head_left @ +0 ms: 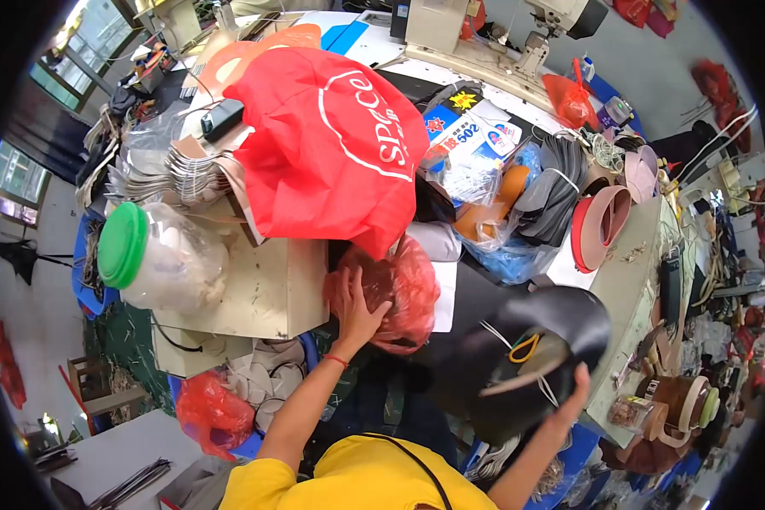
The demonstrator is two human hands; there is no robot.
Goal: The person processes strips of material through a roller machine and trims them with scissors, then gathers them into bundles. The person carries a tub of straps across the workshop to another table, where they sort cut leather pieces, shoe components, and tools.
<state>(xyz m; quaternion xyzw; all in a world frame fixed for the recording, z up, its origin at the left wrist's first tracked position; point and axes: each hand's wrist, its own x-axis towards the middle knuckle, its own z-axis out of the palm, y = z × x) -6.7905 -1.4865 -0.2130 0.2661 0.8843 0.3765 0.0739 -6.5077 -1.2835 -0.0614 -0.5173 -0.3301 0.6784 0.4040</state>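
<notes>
My left hand point(359, 314) grips a crumpled red plastic bag point(412, 297), its fingers and thumb apart around the side. Dark contents show faintly through the bag. My right hand point(569, 404) is at the right edge of a shiny black sheet point(561, 319) that bends over my lap, and its fingers hold that edge. On the sheet lie a yellow band point(524, 348), pale strings and a light strip point(523, 378). Just above the bag, a large red cloth bag point(314, 153) with white lettering drapes over the worktop.
A clear jar point(174, 259) with a green lid stands on the left bench. A sewing machine point(531, 55) is at the back. Coiled dark strips point(557, 187) and pink rolled bands point(608, 221) crowd the right. Another red bag point(212, 412) sits low left.
</notes>
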